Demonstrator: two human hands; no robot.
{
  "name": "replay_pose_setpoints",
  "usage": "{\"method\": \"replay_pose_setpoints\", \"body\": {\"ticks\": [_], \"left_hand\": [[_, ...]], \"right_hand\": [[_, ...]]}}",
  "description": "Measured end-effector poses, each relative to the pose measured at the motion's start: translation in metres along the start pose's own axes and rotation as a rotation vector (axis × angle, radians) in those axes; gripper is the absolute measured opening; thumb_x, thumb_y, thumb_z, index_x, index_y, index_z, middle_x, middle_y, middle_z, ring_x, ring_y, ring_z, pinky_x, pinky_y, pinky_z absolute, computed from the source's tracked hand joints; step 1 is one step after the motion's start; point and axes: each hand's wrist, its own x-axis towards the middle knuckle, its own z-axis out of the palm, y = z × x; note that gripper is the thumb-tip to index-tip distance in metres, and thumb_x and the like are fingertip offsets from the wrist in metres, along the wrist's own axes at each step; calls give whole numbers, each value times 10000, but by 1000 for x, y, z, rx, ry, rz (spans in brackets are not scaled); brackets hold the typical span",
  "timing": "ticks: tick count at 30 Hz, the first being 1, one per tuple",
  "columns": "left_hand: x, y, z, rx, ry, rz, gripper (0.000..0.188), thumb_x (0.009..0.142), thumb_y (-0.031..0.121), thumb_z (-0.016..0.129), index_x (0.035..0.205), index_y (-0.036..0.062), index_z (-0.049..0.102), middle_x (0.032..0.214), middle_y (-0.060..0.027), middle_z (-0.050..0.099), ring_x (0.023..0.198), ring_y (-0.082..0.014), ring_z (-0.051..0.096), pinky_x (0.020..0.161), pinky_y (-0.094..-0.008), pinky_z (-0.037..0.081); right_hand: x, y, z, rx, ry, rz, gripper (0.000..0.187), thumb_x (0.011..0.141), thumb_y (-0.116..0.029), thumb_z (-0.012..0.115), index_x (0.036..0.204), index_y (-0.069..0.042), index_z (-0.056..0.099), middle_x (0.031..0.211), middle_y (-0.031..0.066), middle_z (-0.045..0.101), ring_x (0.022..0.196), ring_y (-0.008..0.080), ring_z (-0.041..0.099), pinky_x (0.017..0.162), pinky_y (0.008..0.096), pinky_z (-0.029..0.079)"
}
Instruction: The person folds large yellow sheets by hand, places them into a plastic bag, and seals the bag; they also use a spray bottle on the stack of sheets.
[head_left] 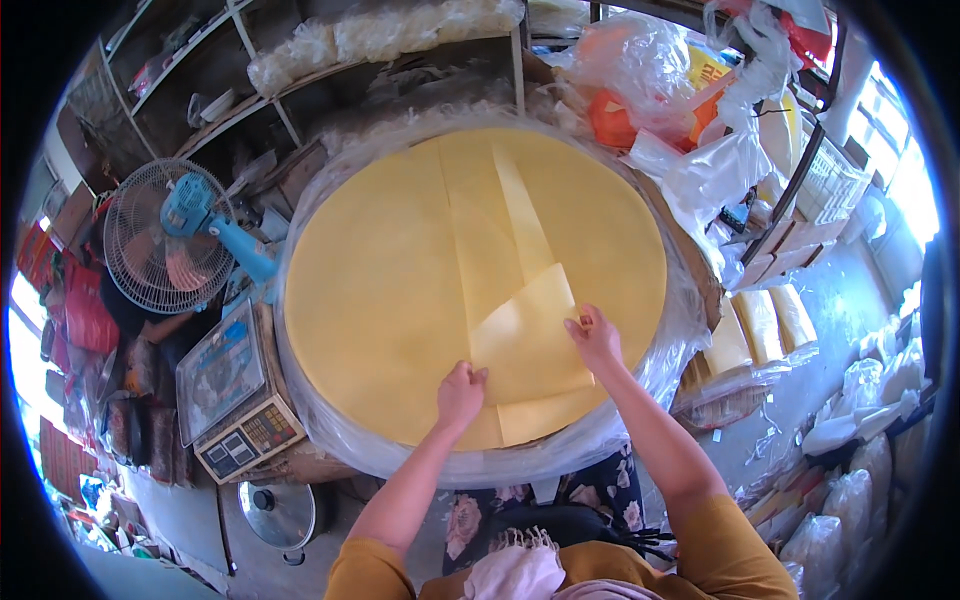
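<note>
A large round stack of thin, smooth yellow sheets point(370, 270) lies flat in front of me. Over its right half rests a folded yellow sheet point(535, 345) with straight creases and a turned-up flap. My left hand point(461, 393) is closed at the left edge of the fold, thumb and fingers pinching it low down. Higher and to the right, my right hand point(595, 338) pinches the fold's right edge. A narrow raised strip of yellow sheet point(520, 215) runs from the fold toward the far rim. What the sheets are made of, I cannot tell.
Clear plastic film point(655, 415) surrounds the stack. At left stand a blue fan point(190, 205) and a scale point(240, 440); a lidded pot point(275, 515) sits below. Wrapped yellow bundles point(760, 325) lie right. Plastic bags point(640, 75) crowd the back right, and shelves point(215, 130) the back left.
</note>
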Motion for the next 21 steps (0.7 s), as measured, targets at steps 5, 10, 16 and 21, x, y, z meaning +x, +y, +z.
{"method": "replay_pose_setpoints", "body": {"ticks": [5,10,16,21], "left_hand": [[1,1,3,54,-29,-45,301,840,342,562,824,44,524,768,-151,623,754,-352,604,656,-449,462],[0,5,-1,72,-30,-58,295,847,340,557,814,50,521,750,-145,619,740,-346,603,647,-446,459],[3,12,3,86,-22,-57,287,848,336,553,808,54,516,716,-133,612,708,-337,601,633,-444,453],[5,-1,6,144,-10,-51,297,824,342,579,805,51,516,704,-129,607,707,-330,603,628,-439,452]], "right_hand": [[24,-17,18,-209,116,77,487,830,-444,591,1095,-41,529,973,154,623,899,314,594,744,405,465],[29,-27,24,-312,10,134,363,888,-385,504,1015,-48,549,886,150,637,838,348,602,705,453,457],[45,-14,28,-436,-11,25,268,900,-298,463,1018,-73,548,836,154,636,775,346,615,667,472,464],[41,-2,50,-582,88,-164,306,896,-247,441,1135,-70,514,1175,124,543,996,320,564,755,511,450]]}}
